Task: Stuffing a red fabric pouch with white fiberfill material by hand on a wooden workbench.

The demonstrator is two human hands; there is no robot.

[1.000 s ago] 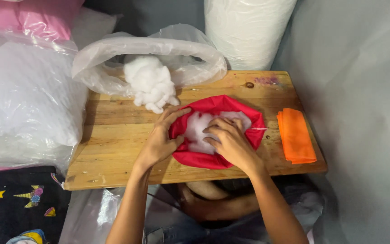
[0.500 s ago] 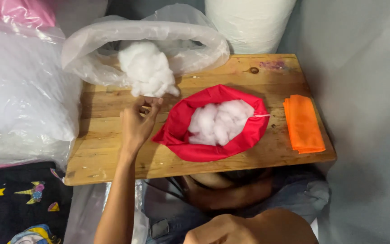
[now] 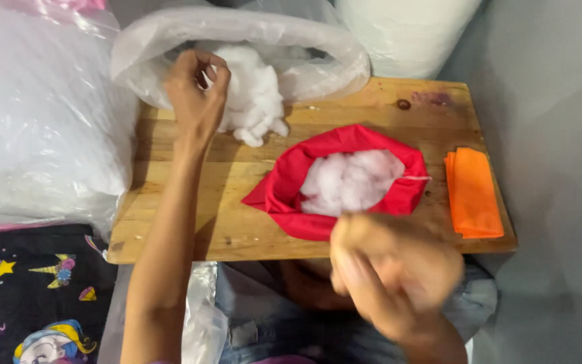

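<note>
Head view shows my left hand (image 3: 195, 91) pinched on white stuffing (image 3: 254, 101) at eleven o'clock, red cover (image 3: 284, 192) gaping open to receive it, and my blurred right hand (image 3: 389, 276) at six, whose grip I cannot tell.

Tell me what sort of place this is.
Probably a small home workshop for stuffing cushions: a low wooden table carries a clear plastic bag spilling white fibre stuffing, a part-filled red fabric cover, and folded orange cloths.

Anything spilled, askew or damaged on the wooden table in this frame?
White stuffing spills out of the clear plastic bag onto the wooden table, where the left hand grips it. The table has a dark knot and a purplish stain at its far edge. Nothing looks damaged.
</note>
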